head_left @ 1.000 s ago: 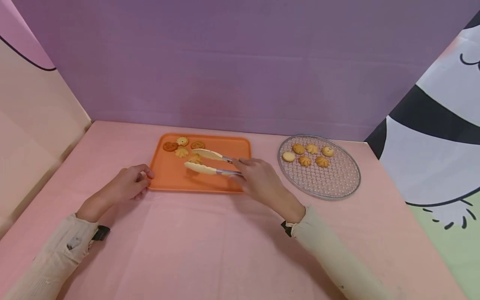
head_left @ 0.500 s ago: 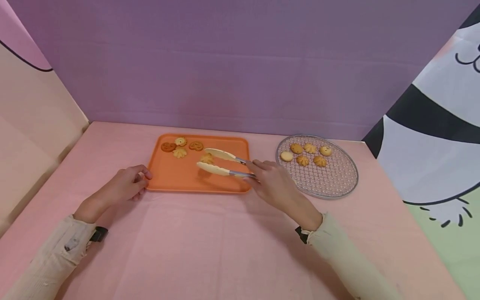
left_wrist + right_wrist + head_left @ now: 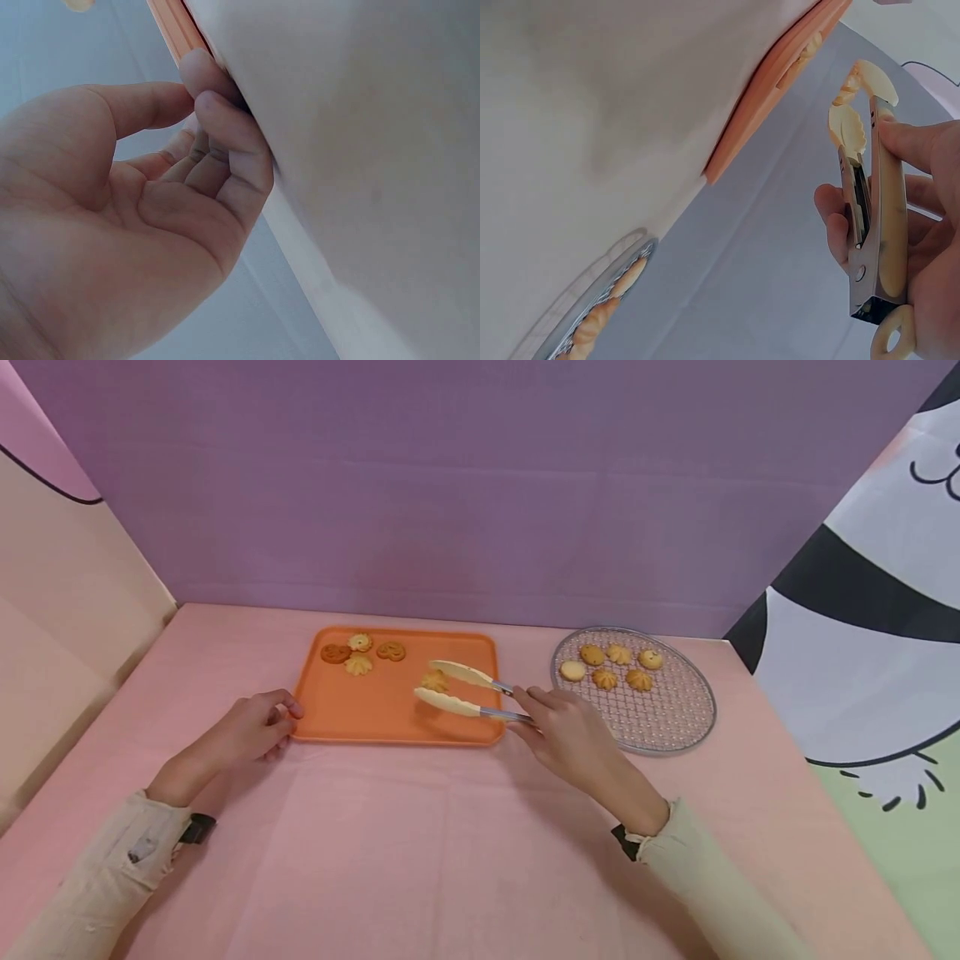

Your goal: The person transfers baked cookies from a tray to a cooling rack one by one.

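Note:
My right hand (image 3: 570, 735) grips a pair of metal tongs (image 3: 452, 702) with cream scalloped tips. Between those tips is a swirled golden cookie (image 3: 435, 682), held above the right half of an orange rectangular tray (image 3: 352, 710). The right wrist view shows the cookie (image 3: 847, 88) pinched clear of the tray, with fingers and thumb round the tongs (image 3: 887, 225). At the tray's front left corner, my left hand (image 3: 255, 727) pinches the rim between thumb and fingertips. Several cookies, among them a brown pretzel-shaped one (image 3: 336, 653), lie in the tray's back left part.
Right of the tray stands a round wire cooling rack (image 3: 652, 727) with several cookies on its back left half, such as a pale round one (image 3: 572, 671). A purple backdrop (image 3: 480, 510) rises behind the pink tablecloth (image 3: 360, 843).
My right hand has moved to the right, carrying the tongs and the pinched cookie across the tray. My left hand has stayed at the tray's corner.

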A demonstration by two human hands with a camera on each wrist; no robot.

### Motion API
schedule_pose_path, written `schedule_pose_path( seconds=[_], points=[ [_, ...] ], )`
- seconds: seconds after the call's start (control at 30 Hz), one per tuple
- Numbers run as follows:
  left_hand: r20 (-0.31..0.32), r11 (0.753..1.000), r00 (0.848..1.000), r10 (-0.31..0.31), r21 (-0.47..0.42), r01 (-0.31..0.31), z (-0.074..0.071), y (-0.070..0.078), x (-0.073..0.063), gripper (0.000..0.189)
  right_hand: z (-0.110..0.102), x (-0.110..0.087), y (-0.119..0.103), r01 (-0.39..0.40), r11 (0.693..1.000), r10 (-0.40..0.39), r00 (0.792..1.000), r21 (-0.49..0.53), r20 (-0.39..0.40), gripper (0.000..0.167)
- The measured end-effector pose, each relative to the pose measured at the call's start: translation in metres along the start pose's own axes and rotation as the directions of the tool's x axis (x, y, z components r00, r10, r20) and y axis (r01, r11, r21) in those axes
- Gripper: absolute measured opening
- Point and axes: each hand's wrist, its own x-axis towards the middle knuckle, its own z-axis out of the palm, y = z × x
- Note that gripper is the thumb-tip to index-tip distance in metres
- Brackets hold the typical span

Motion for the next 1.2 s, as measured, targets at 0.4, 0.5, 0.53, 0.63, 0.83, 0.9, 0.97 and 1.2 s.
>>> schedule_pose_path(
  seconds=[0.4, 0.5, 0.53, 0.63, 0.83, 0.9, 0.97, 1.2],
  points=[
    [0.006, 1.000, 1.000, -0.013, 0.003, 0.013, 0.000, -0.001, 0.001, 0.013, -0.020, -0.030, 0.018, -0.057, 0.998, 0.056, 0.998, -0.031, -0.034, 0.046],
    [0.009, 1.000, 1.000, -0.012, -0.004, 0.012, 0.000, -0.001, 0.000, 0.013, -0.024, -0.038, 0.028, -0.072, 0.997, 0.071, 0.996, -0.040, -0.046, 0.045],
    [0.009, 1.000, 1.000, -0.010, -0.005, 0.010, 0.000, -0.001, -0.001, 0.013, -0.026, -0.040, 0.031, -0.078, 0.996, 0.076, 0.996, -0.040, -0.049, 0.045],
    [0.010, 1.000, 1.000, -0.009, -0.009, 0.009, 0.000, -0.001, -0.001, 0.013, -0.031, -0.048, 0.041, -0.100, 0.994, 0.097, 0.994, -0.054, -0.056, 0.045],
    [0.003, 1.000, 1.000, 0.003, 0.000, -0.003, 0.000, -0.001, -0.001, 0.013, -0.042, -0.065, 0.059, -0.163, 0.984, 0.159, 0.986, -0.070, -0.058, 0.044],
    [0.001, 1.000, 1.000, 0.007, 0.004, -0.007, 0.000, -0.001, -0.001, 0.013, -0.047, -0.071, 0.064, -0.194, 0.979, 0.190, 0.980, -0.067, -0.060, 0.043],
    [0.002, 1.000, 1.000, 0.007, 0.006, -0.007, -0.001, -0.001, -0.002, 0.013, -0.051, -0.076, 0.069, -0.226, 0.971, 0.222, 0.973, -0.071, -0.060, 0.043],
    [0.014, 1.000, 1.000, 0.000, -0.005, 0.000, 0.000, -0.002, -0.001, 0.014, -0.065, -0.095, 0.089, -0.285, 0.952, 0.273, 0.956, -0.110, -0.110, 0.043]
  ],
)
